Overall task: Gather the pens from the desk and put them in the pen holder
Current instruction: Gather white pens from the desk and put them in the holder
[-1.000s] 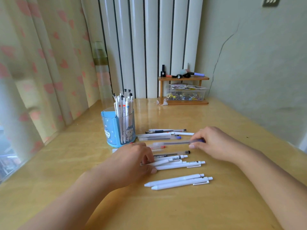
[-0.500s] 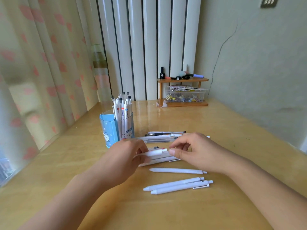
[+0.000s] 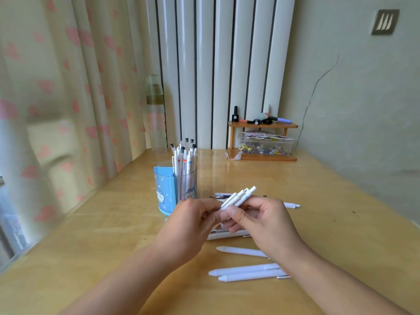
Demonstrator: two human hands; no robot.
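A blue pen holder (image 3: 163, 192) with a clear front stands on the wooden desk (image 3: 318, 201), several white pens upright in it. Just right of it, above the desk, my left hand (image 3: 193, 226) and my right hand (image 3: 266, 221) together hold a small bunch of white pens (image 3: 238, 197), click ends tilted up to the right. On the desk lie more pens: one below my hands (image 3: 227, 236), a white pen (image 3: 241, 251), a pair of white pens (image 3: 245, 272) nearer me, and several thin pens (image 3: 221, 196) behind my hands.
A small wooden shelf (image 3: 263, 126) with markers on top and a clear box of clips (image 3: 266, 146) under it stands at the desk's far end by the radiator. A tall bottle (image 3: 155, 114) is at the back left. Curtains hang left, a wall rises right.
Both hands closed on a few white pens lying on the desk, bunched them together and lifted them up off the surface toward the holder's height.
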